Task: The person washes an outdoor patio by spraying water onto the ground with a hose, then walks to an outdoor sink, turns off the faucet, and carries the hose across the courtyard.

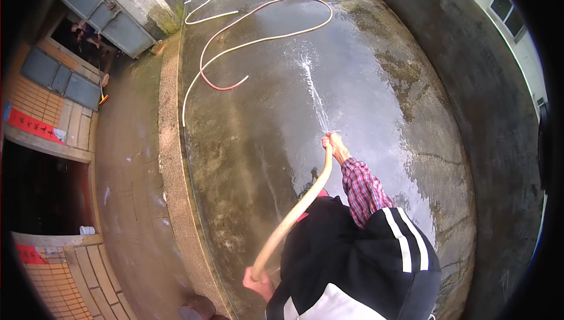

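A thick pale-yellow hose (292,216) runs diagonally in front of my body. My right hand (336,147), below a plaid sleeve (363,186), is wrapped around its far end, with fingers at the mouth. Water (315,94) sprays forward from there and splashes onto the wet concrete ground (267,108). Lower down at the left, my left hand (259,285) grips the same hose further back. The hose beyond that hand is hidden.
A loose hose (267,40) lies looped ahead, with a thinner one (211,19) behind it. A raised curb (171,143) runs along the left, beside a building with open grey doors (82,0). A tall wall (470,96) bounds the right. An orange-headed broom (104,99) stands near a doorway.
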Motion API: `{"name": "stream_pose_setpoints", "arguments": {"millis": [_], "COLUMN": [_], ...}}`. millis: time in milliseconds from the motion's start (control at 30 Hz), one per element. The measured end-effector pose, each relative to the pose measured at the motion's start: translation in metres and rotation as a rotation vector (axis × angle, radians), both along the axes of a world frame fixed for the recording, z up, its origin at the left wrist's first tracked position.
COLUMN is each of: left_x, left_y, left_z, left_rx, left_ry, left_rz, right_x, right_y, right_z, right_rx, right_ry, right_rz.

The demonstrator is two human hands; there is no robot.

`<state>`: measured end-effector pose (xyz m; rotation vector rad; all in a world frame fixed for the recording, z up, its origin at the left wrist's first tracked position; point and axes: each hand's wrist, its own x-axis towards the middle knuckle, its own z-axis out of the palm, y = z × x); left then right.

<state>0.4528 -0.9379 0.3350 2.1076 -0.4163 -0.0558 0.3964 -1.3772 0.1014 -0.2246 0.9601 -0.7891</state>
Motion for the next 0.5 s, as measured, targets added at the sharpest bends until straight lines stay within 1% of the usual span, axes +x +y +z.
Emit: {"name": "stream_pose_setpoints", "arguments": {"millis": [67, 100, 167, 200, 267, 300, 367, 400, 467, 500], "left_x": [0.01, 0.016, 0.022, 0.025, 0.031, 0.036, 0.044, 0.045, 0.038, 0.031], "left_y": [-0.003, -0.009, -0.022, -0.026, -0.038, -0.04, -0.04, -0.043, -0.062, -0.074], "left_z": [-0.017, -0.023, -0.029, -0.03, -0.03, -0.035, -0.047, -0.052, -0.035, -0.019], "left_rx": [-0.049, -0.045, -0.175, -0.163, -0.152, -0.141, -0.104, -0.1, -0.019, 0.001], "left_ry": [0.068, 0.064, 0.215, 0.213, 0.255, 0.259, 0.108, 0.11, -0.161, -0.11], "left_rz": [0.027, -0.014, 0.159, 0.123, 0.152, 0.113, -0.012, -0.052, -0.132, -0.168], "right_x": [0.001, 0.001, 0.001, 0.001, -0.019, -0.033, -0.066, -0.081, -0.111, -0.124], "right_y": [-0.003, -0.004, -0.006, -0.007, -0.004, -0.001, 0.007, 0.017, 0.033, 0.043], "right_z": [0.008, 0.011, 0.013, 0.014, 0.009, 0.006, -0.001, -0.006, -0.02, -0.028], "right_rx": [-0.004, -0.001, 0.015, 0.025, 0.046, 0.058, 0.093, 0.12, 0.14, 0.166], "right_ry": [0.02, 0.031, 0.052, 0.064, 0.09, 0.116, 0.118, 0.112, 0.138, 0.128], "right_rz": [-0.07, -0.108, -0.178, -0.211, -0.281, -0.317, -0.422, -0.486, -0.597, -0.652]}}
